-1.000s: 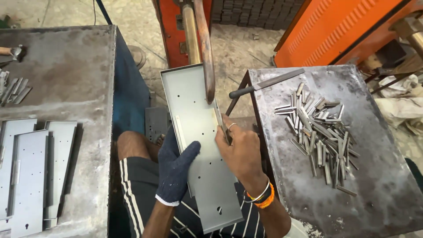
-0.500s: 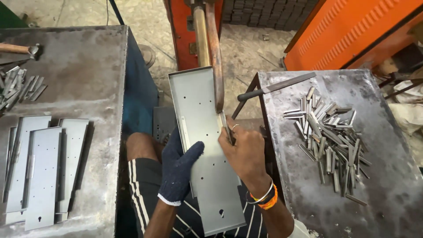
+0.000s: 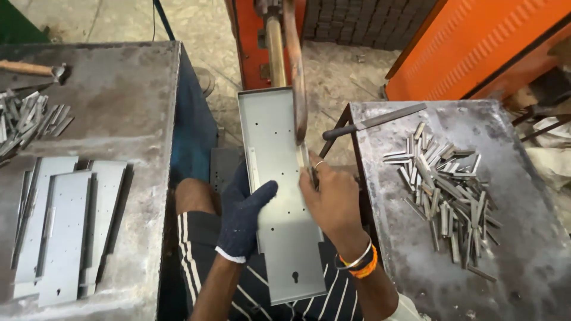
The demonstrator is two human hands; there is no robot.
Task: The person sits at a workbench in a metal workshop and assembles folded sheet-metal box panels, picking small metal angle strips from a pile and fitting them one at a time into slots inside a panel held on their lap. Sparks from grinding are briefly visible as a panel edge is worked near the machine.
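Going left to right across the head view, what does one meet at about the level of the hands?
Stack of grey metal panels on the left table → gloved left hand → long grey panel → bare right hand → pile of small metal strips on the right table.

Welder arm (image 3: 295, 71) blocks panel (image 3: 276, 196) right edge; strip pile (image 3: 446, 190) crowds right table (image 3: 523, 279).
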